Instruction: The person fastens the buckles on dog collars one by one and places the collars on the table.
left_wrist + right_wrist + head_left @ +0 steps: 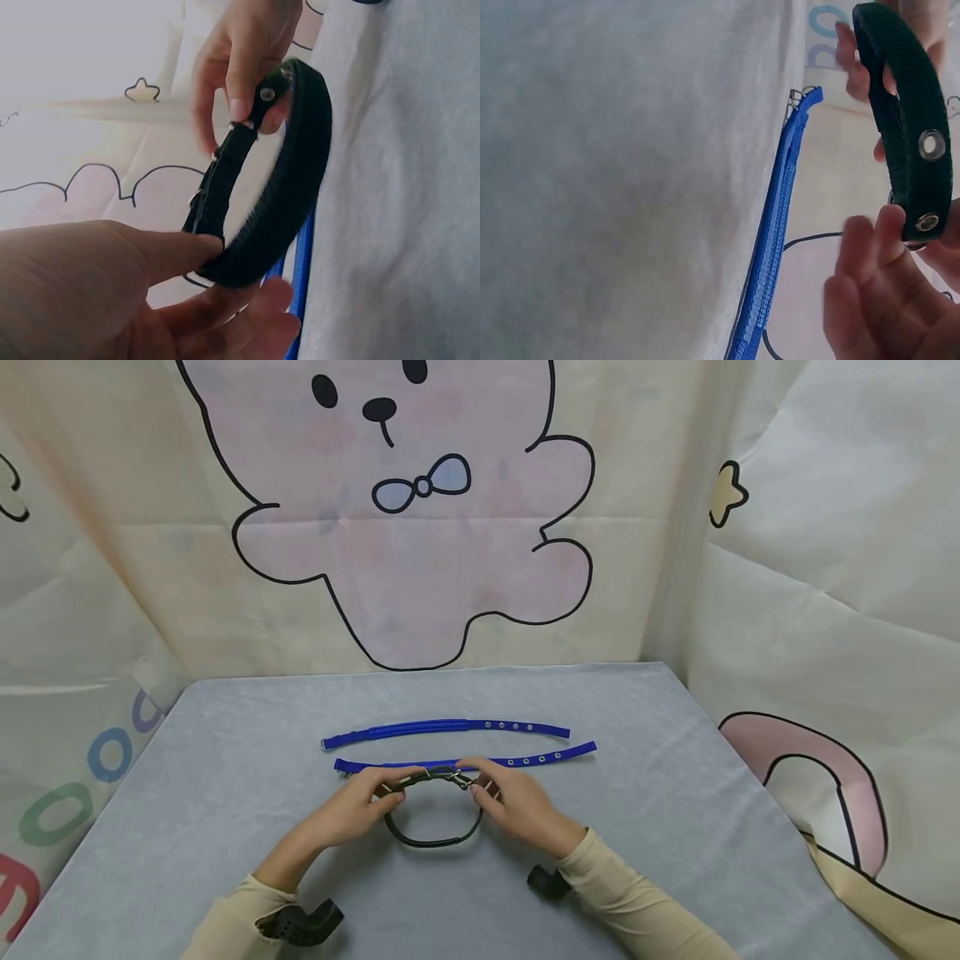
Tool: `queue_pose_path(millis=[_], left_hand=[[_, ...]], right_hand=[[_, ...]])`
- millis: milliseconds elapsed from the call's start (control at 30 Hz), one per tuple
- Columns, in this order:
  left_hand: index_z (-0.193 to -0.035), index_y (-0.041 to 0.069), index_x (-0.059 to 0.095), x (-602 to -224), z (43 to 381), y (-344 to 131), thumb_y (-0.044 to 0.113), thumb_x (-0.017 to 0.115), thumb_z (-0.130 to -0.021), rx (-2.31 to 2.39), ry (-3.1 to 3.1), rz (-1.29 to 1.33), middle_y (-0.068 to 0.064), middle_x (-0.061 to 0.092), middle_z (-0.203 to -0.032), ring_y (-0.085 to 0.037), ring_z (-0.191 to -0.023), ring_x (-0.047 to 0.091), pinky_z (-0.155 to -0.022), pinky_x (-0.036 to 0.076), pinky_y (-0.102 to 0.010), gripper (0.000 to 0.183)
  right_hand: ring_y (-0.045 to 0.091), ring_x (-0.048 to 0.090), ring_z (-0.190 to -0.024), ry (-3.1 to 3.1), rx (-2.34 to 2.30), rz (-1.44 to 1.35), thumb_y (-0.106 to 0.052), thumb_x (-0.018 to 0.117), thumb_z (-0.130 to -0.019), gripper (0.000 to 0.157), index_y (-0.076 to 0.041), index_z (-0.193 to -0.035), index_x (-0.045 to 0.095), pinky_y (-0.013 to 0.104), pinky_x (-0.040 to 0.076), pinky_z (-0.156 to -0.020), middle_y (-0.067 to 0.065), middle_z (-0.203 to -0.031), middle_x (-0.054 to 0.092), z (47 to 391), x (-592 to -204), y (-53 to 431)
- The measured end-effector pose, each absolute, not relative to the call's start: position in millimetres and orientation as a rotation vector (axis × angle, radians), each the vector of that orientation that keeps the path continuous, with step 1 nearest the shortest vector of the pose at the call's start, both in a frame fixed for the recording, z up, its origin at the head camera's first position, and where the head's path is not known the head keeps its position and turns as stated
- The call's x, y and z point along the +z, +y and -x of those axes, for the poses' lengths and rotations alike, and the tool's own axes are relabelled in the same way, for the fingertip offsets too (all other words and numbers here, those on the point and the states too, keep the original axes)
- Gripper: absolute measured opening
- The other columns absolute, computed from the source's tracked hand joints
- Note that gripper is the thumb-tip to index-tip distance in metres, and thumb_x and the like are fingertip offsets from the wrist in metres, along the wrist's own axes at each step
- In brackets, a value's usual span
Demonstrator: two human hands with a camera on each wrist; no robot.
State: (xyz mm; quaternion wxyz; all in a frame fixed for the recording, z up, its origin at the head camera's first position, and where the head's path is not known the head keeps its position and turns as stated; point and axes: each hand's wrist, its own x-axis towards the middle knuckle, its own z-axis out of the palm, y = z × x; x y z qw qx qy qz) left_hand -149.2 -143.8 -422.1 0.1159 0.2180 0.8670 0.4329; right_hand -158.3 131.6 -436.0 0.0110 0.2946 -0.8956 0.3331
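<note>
A dark green collar [427, 843] with metal eyelets and a buckle is closed into a loop above the table. My left hand [348, 814] pinches its left side between thumb and fingers. On the opposite side my right hand [525, 810] pinches the strap near an eyelet. In the left wrist view the wide band of the green collar [304, 169] faces the camera, and the right hand [247, 56] holds its far end. Eyelets on the green collar [907, 97] show plainly in the right wrist view.
Two blue collars lie stretched out behind the hands: a farther blue collar [442, 726] and a nearer blue collar [555, 757], partly hidden by the fingers. A grey cloth [645, 860] covers the table. Printed curtains [600, 635] stand at the back and both sides.
</note>
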Motion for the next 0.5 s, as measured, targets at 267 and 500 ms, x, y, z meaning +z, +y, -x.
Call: queue_pose_path(millis=[267, 500], left_hand=[[-0.148, 0.017, 0.053, -415, 151, -150, 0.013, 0.057, -0.103, 1.349, 2.354, -0.679, -0.021, 0.068, -0.093, -0.012, -0.061, 0.059, -0.056, 0.056, -0.036, 0.045], [-0.151, 0.016, 0.049, -413, 152, -155, 0.018, 0.054, -0.106, 1.423, 2.252, -0.680, -0.025, 0.067, -0.100, -0.018, -0.068, 0.065, -0.063, 0.059, -0.040, 0.046]], right_hand=[[0.008, 0.056, -0.060, -2.765, 1.688, -0.956, -0.013, 0.052, -0.106, 0.036, -0.014, -0.141, 0.060, 0.035, 0.055, -0.058, 0.024, -0.096, 0.065, 173, -432, 146], [0.009, 0.058, -0.060, -2.727, 1.939, -0.949, -0.014, 0.051, -0.107, 0.037, -0.008, -0.142, 0.058, 0.034, 0.057, -0.058, 0.030, -0.101, 0.060, 180, -431, 151]])
